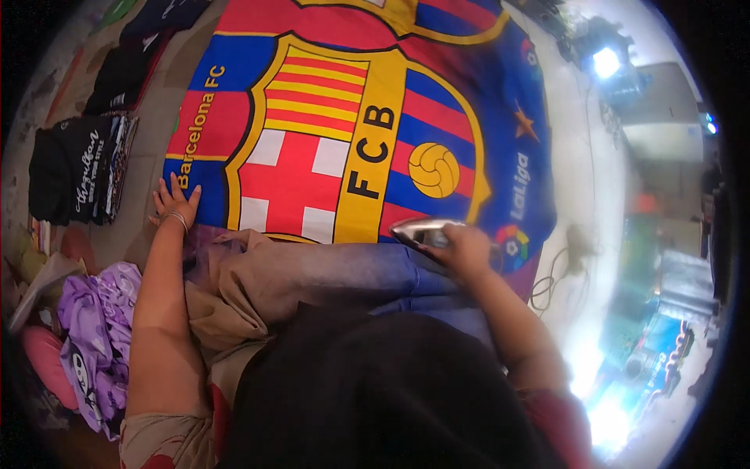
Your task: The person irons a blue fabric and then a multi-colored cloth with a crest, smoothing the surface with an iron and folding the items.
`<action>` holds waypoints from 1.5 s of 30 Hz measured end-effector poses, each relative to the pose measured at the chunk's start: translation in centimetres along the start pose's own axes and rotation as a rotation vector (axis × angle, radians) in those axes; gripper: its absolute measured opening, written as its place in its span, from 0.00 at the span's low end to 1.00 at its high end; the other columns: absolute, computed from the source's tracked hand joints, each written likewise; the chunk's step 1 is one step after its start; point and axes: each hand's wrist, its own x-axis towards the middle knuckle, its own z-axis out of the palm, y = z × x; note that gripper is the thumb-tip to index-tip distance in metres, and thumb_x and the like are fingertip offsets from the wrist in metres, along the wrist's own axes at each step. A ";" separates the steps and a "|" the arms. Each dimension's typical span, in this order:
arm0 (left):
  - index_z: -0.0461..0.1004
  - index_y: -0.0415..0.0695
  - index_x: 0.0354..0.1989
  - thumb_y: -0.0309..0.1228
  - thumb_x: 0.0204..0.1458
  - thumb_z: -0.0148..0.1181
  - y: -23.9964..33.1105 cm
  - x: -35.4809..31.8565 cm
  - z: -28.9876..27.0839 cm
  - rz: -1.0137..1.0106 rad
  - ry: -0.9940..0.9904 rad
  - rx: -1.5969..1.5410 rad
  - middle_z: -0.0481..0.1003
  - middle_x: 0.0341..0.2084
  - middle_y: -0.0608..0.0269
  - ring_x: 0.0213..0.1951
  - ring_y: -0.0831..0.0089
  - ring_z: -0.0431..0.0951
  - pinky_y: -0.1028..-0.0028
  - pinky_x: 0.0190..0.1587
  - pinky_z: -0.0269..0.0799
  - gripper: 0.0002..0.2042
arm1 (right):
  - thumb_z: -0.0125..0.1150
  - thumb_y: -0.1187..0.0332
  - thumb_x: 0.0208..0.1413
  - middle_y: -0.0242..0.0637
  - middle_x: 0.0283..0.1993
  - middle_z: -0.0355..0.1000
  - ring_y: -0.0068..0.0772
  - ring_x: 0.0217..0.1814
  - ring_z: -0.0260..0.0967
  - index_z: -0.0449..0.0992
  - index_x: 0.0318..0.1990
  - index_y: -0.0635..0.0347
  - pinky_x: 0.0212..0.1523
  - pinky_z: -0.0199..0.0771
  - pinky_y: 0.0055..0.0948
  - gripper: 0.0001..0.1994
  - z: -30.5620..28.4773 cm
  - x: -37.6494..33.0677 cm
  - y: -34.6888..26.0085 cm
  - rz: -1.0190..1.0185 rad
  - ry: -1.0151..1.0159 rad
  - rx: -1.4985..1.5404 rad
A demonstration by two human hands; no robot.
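A large cloth (211,125) printed with a football crest in red, blue and yellow lies spread in front of me. My left hand (176,205), a thin bracelet at its wrist, rests with fingers spread on the cloth's left edge. My right hand (466,254) is wrapped round a clothes iron (418,230). The iron's pale, shiny front sits over the lower right of the crest, its tip toward the left. My hand hides its handle. Whether its plate presses on the cloth, I cannot tell.
At the left stands a stack of folded dark clothes (74,168), with more dark folded cloth (129,74) behind it. Crumpled purple fabric (105,328) lies beside my left forearm, next to a pink rounded thing (48,363). A cord (545,288) coils on the pale floor at right.
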 end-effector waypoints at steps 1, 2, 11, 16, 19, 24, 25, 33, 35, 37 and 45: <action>0.30 0.65 0.65 0.66 0.48 0.35 -0.2 -0.2 -0.2 -0.001 0.003 0.006 0.28 0.66 0.70 0.67 0.61 0.30 0.41 0.60 0.35 0.40 | 0.64 0.43 0.34 0.39 0.21 0.71 0.41 0.25 0.71 0.72 0.21 0.54 0.26 0.70 0.38 0.22 0.2 1.9 -0.8 -0.004 0.019 -0.020; 0.30 0.65 0.65 0.66 0.47 0.35 -0.3 -0.1 -0.1 0.008 0.008 0.011 0.28 0.66 0.70 0.67 0.62 0.30 0.41 0.60 0.34 0.40 | 0.64 0.44 0.34 0.39 0.22 0.71 0.41 0.25 0.71 0.73 0.22 0.54 0.26 0.70 0.38 0.22 0.2 3.9 -1.5 0.001 0.040 -0.044; 0.31 0.62 0.66 0.65 0.47 0.37 -1.3 0.3 0.2 0.041 0.001 0.014 0.29 0.66 0.67 0.67 0.60 0.30 0.40 0.60 0.35 0.41 | 0.56 0.39 0.40 0.42 0.37 0.74 0.44 0.41 0.72 0.75 0.39 0.51 0.39 0.71 0.41 0.27 -1.4 30.6 2.5 0.298 0.161 -0.089; 0.30 0.61 0.66 0.65 0.47 0.38 -0.9 0.1 0.2 0.050 -0.002 0.014 0.28 0.66 0.66 0.67 0.59 0.29 0.40 0.60 0.34 0.41 | 0.56 0.38 0.40 0.46 0.44 0.72 0.44 0.48 0.70 0.74 0.45 0.52 0.47 0.69 0.40 0.31 -0.7 33.8 7.7 0.383 0.181 -0.005; 0.29 0.62 0.66 0.65 0.47 0.38 -1.1 -0.1 0.0 0.027 -0.026 -0.002 0.26 0.66 0.67 0.67 0.60 0.28 0.40 0.60 0.33 0.42 | 0.56 0.41 0.40 0.50 0.44 0.71 0.47 0.47 0.70 0.75 0.42 0.58 0.47 0.68 0.41 0.30 -1.8 31.2 4.7 0.296 -0.069 0.059; 0.29 0.63 0.66 0.65 0.47 0.38 -1.0 -0.4 -1.2 0.007 -0.076 -0.048 0.26 0.66 0.69 0.67 0.61 0.28 0.40 0.60 0.33 0.42 | 0.55 0.44 0.41 0.43 0.33 0.75 0.45 0.36 0.73 0.78 0.33 0.52 0.38 0.71 0.40 0.22 -3.0 20.5 -5.7 0.248 -0.241 0.146; 0.29 0.64 0.66 0.65 0.46 0.39 -0.7 -0.5 -1.5 0.021 -0.085 -0.054 0.26 0.66 0.69 0.67 0.61 0.28 0.40 0.60 0.33 0.42 | 0.56 0.44 0.42 0.43 0.33 0.75 0.45 0.36 0.73 0.78 0.34 0.52 0.39 0.72 0.39 0.22 -2.3 18.3 -6.5 0.189 -0.293 0.220; 0.28 0.66 0.65 0.65 0.46 0.41 -1.5 -0.6 -1.6 0.098 -0.075 -0.098 0.25 0.66 0.71 0.67 0.63 0.28 0.41 0.61 0.33 0.42 | 0.62 0.45 0.36 0.41 0.26 0.73 0.45 0.30 0.72 0.76 0.29 0.50 0.32 0.71 0.40 0.20 -0.4 6.6 -15.0 -0.031 -0.260 0.164; 0.28 0.66 0.65 0.64 0.46 0.41 -1.8 0.0 -0.9 0.096 -0.065 -0.105 0.25 0.66 0.71 0.67 0.64 0.28 0.41 0.61 0.32 0.42 | 0.63 0.48 0.36 0.39 0.24 0.73 0.42 0.29 0.72 0.75 0.27 0.51 0.31 0.71 0.39 0.17 0.4 6.2 -15.0 -0.100 -0.126 0.122; 0.29 0.66 0.65 0.64 0.47 0.41 -1.7 0.0 -0.4 0.096 -0.024 -0.085 0.25 0.66 0.71 0.67 0.64 0.28 0.41 0.61 0.32 0.41 | 0.63 0.49 0.36 0.38 0.24 0.72 0.41 0.28 0.72 0.74 0.26 0.51 0.30 0.71 0.38 0.17 1.2 5.8 -15.1 -0.088 -0.070 0.075; 0.30 0.66 0.65 0.64 0.47 0.40 -1.1 -1.1 -1.6 0.074 -0.065 -0.088 0.26 0.66 0.71 0.67 0.63 0.29 0.41 0.60 0.33 0.41 | 0.63 0.46 0.37 0.38 0.26 0.73 0.40 0.28 0.73 0.75 0.28 0.50 0.30 0.72 0.37 0.19 1.4 6.3 -14.8 -0.073 -0.056 0.060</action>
